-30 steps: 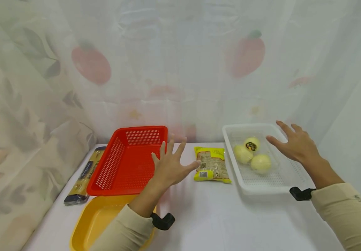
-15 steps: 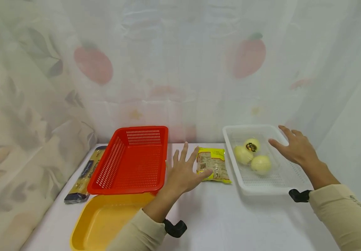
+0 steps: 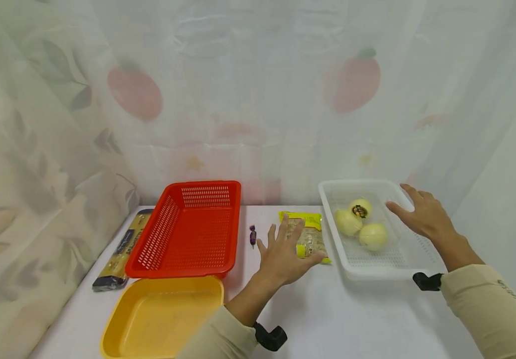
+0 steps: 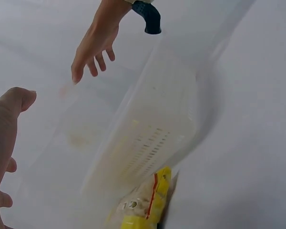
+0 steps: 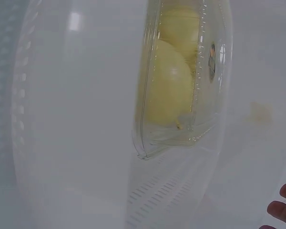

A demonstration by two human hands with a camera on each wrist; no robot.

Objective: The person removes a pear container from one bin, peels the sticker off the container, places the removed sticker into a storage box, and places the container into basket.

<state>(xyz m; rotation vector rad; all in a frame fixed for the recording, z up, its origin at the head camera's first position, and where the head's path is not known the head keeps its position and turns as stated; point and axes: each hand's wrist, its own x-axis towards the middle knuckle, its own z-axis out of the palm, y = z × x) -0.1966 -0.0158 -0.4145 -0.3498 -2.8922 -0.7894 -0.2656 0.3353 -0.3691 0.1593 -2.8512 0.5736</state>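
My left hand (image 3: 284, 253) is spread flat, fingers straight, over the near left part of a yellow snack packet (image 3: 308, 219) on the white table. Whether it touches the packet is unclear. The packet (image 4: 144, 210) also shows at the bottom of the left wrist view, next to the white basket (image 4: 152, 138). My right hand (image 3: 420, 214) hovers open above the right side of the white perforated basket (image 3: 329, 219). In the basket lies a clear clamshell of three pale yellow round fruits (image 3: 359, 222). The right wrist view shows that clamshell (image 5: 174, 90) close up.
A red perforated basket (image 3: 190, 232) stands at the left, with a yellow tray (image 3: 163, 314) in front of it. A long pasta pack (image 3: 120, 249) lies along the left curtain. A small purple candy (image 3: 253, 235) sits between red basket and packet. Curtains close off the back and both sides.
My left hand has slid right from the red basket to the yellow packet, which uncovered the purple candy. The right hand sank slightly over the white basket.
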